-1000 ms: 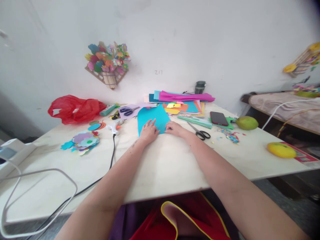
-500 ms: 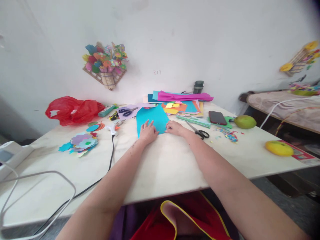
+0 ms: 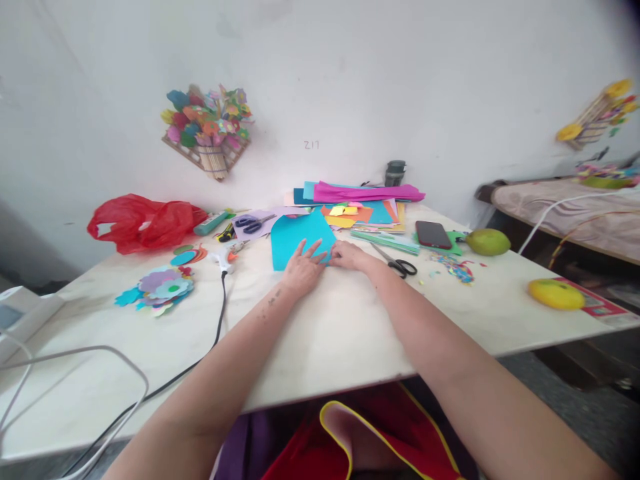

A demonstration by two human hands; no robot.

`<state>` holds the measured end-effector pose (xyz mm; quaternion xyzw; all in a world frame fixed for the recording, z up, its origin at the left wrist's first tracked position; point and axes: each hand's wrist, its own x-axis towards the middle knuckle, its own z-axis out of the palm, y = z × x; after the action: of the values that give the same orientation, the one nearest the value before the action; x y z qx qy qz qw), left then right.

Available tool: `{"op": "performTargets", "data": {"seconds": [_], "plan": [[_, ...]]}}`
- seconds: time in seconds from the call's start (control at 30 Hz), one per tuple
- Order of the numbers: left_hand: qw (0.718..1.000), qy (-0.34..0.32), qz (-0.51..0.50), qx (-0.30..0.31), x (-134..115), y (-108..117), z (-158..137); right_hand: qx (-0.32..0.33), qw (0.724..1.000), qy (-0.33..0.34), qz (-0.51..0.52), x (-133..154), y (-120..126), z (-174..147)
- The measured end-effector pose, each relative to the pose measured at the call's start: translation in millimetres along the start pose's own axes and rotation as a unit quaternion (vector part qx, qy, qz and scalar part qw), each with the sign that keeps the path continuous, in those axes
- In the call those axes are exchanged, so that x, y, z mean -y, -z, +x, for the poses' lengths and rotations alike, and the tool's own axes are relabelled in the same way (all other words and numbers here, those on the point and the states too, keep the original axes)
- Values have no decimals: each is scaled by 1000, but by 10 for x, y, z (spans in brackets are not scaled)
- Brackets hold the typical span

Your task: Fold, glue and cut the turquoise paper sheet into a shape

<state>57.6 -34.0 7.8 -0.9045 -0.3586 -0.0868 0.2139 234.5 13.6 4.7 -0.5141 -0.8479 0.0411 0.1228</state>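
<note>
Blue sheet: we had the turquoise paper sheet (image 3: 300, 238) lying flat on the surface (image 3: 330, 327), a little past its middle and just in front of the paper stack (image 3: 360, 203).
Left hand: our left hand (image 3: 303, 270) lay with fingers spread on the sheet's near edge, pressing down and gripping nothing.
Right hand: our right hand (image 3: 349, 255) rested at the sheet's near right corner, fingers loosely curled together on the paper; we could not tell whether it pinched the edge.
Progress: we judged the sheet laid out and held down; no crease or cut showed, so shaping it seemed left to do.
Nearest things: black scissors (image 3: 400, 264) lay just right of our right hand, a phone (image 3: 433, 234) beyond them, and a glue gun (image 3: 223, 256) with its cord to the left.
Further out: paper flowers (image 3: 159, 289) and a red bag (image 3: 143, 220) sat left; two mangoes (image 3: 523, 267) right.
Edges and room: bare surface stretched between the sheet and the near edge; the far side was crowded.
</note>
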Motion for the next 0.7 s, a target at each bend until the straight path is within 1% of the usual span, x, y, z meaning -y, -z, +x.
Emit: {"op": "performTargets", "data": {"seconds": [0.13,0.3,0.37,0.5,0.7], "plan": [[1000,-4,5,12,-96,59,10,-9,1000,14,23,-44,0,-17],[999,12,-7,34,-130,90,26,-16,990,96,106,-223,-12,-47],[999,21,-11,37,-128,86,21,-26,986,106,125,-276,-15,-53],[998,32,-17,49,-134,46,-9,-27,989,84,122,-283,-7,-47],[997,61,-21,36,-190,-27,-42,-21,997,24,76,-226,4,-31]]}}
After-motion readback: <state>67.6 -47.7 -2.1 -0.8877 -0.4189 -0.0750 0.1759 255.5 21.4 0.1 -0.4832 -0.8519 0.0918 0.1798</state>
